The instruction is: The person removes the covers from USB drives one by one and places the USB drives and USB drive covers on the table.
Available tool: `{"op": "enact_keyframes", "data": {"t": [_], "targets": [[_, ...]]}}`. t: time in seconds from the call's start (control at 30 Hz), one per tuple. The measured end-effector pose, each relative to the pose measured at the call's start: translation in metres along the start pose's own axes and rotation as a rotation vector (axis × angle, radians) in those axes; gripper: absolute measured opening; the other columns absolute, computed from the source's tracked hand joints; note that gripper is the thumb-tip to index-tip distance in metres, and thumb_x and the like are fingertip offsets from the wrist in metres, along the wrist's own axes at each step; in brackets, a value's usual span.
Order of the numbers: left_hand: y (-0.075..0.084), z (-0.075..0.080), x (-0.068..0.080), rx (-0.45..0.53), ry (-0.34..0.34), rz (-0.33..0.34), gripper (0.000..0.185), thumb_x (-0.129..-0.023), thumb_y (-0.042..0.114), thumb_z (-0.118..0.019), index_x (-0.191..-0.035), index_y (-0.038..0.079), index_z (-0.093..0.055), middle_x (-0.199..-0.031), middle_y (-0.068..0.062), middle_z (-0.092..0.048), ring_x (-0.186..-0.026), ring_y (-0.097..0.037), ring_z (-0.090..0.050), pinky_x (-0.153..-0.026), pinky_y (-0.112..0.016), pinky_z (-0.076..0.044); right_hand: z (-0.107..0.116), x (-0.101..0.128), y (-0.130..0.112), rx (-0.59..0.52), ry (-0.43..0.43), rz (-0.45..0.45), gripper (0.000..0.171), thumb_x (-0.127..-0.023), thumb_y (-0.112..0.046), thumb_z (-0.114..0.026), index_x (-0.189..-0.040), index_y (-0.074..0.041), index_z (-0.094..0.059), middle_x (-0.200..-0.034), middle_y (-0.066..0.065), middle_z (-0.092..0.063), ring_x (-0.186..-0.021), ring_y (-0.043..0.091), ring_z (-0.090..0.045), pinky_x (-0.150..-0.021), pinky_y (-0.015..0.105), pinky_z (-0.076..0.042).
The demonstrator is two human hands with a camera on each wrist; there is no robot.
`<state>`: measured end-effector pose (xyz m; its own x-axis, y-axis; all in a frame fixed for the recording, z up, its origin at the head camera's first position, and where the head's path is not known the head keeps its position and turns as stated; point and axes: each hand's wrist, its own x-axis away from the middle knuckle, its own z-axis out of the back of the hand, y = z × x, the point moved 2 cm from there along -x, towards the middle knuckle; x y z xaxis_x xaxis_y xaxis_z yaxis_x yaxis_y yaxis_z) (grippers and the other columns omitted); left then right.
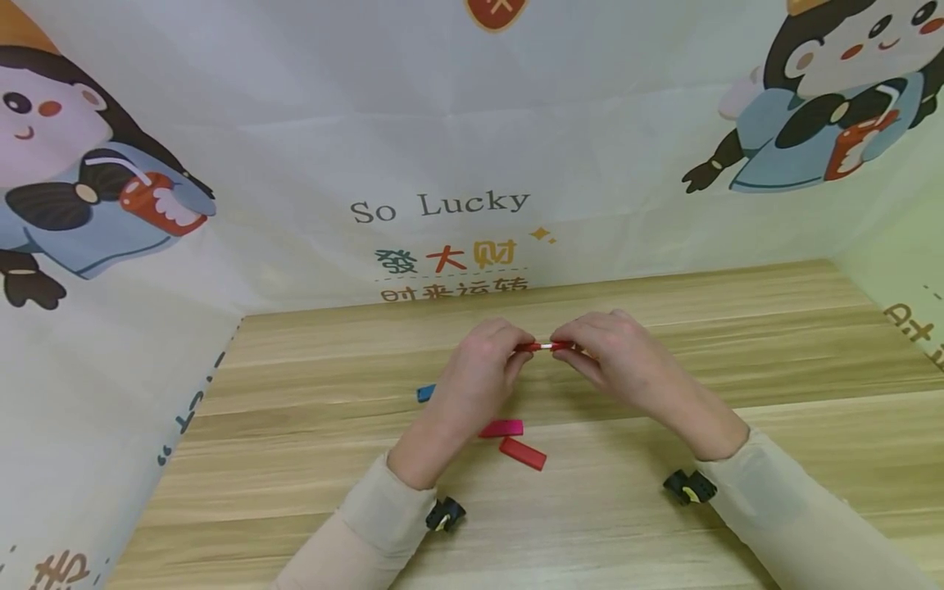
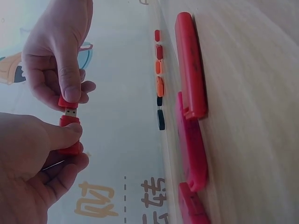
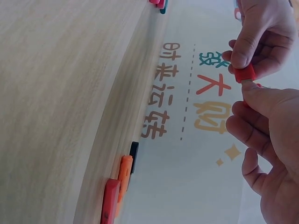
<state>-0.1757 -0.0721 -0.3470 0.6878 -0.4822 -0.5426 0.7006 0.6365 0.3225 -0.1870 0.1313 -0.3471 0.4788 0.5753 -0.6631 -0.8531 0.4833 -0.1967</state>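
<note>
Above the wooden table (image 1: 737, 344) I hold a red USB stick (image 1: 544, 347) between both hands. My left hand (image 1: 516, 351) pinches one red half (image 2: 69, 135). My right hand (image 1: 578, 347) pinches the other red half (image 2: 67, 101). A short silver plug (image 2: 71, 112) shows in the gap between the halves. In the right wrist view the left hand's thumb presses on its red half (image 3: 244, 73), while the right hand (image 3: 268, 121) fills the lower right. Which half is the cap I cannot tell.
A pink stick (image 1: 501, 428) and a red stick (image 1: 523, 453) lie on the table under my wrists. A small blue piece (image 1: 425, 392) lies left of my left hand. Several small red, orange and black pieces (image 3: 124, 170) line the table's far edge by the printed backdrop (image 1: 442, 205).
</note>
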Motion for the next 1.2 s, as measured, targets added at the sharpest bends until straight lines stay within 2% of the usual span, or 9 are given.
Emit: {"op": "enact_keyframes", "data": {"t": [0.17, 0.4, 0.63, 0.97, 1.2], "targets": [[-0.001, 0.0, -0.001, 0.0, 0.004, 0.01, 0.008, -0.096, 0.004, -0.079, -0.103, 0.003, -0.076, -0.098, -0.006, -0.074, -0.094, -0.021, -0.068, -0.082, -0.03, -0.059, 0.003, 0.0, 0.001, 0.005, -0.013, -0.026, 0.019, -0.085, -0.002, -0.088, -0.097, -0.006, -0.073, -0.087, 0.002, -0.076, -0.074, 0.016, -0.071, -0.068, 0.042, -0.057], [-0.001, 0.0, -0.002, -0.006, 0.012, 0.015, 0.008, -0.096, 0.003, -0.079, -0.103, 0.003, -0.076, -0.098, -0.006, -0.074, -0.093, -0.021, -0.068, -0.082, -0.029, -0.059, 0.004, 0.001, 0.001, 0.01, -0.013, -0.02, 0.02, -0.085, -0.001, -0.088, -0.098, -0.005, -0.073, -0.088, 0.002, -0.076, -0.074, 0.018, -0.07, -0.067, 0.041, -0.057], [-0.001, 0.001, -0.004, -0.017, 0.007, 0.032, 0.008, -0.096, 0.004, -0.079, -0.103, 0.003, -0.076, -0.1, -0.006, -0.074, -0.095, -0.022, -0.068, -0.085, -0.031, -0.059, 0.008, 0.001, 0.001, 0.016, -0.046, -0.05, 0.017, -0.088, -0.002, -0.086, -0.1, -0.004, -0.074, -0.09, 0.003, -0.076, -0.077, 0.017, -0.071, -0.071, 0.042, -0.058], [-0.001, 0.002, -0.006, -0.024, -0.023, 0.065, 0.007, -0.096, 0.002, -0.078, -0.104, 0.003, -0.076, -0.101, -0.007, -0.072, -0.095, -0.021, -0.067, -0.084, -0.03, -0.059, 0.013, 0.006, 0.002, 0.053, -0.072, -0.061, 0.017, -0.088, -0.002, -0.085, -0.102, -0.003, -0.074, -0.094, 0.007, -0.077, -0.08, 0.023, -0.073, -0.073, 0.047, -0.059], [-0.004, 0.003, -0.01, -0.028, -0.057, 0.107, 0.007, -0.099, 0.006, -0.076, -0.105, 0.002, -0.077, -0.102, -0.006, -0.069, -0.092, -0.019, -0.067, -0.082, -0.028, -0.059, 0.018, 0.011, 0.001, 0.08, -0.088, -0.074, 0.019, -0.087, 0.0, -0.084, -0.103, -0.005, -0.075, -0.095, 0.006, -0.077, -0.081, 0.023, -0.072, -0.074, 0.047, -0.058]]}}
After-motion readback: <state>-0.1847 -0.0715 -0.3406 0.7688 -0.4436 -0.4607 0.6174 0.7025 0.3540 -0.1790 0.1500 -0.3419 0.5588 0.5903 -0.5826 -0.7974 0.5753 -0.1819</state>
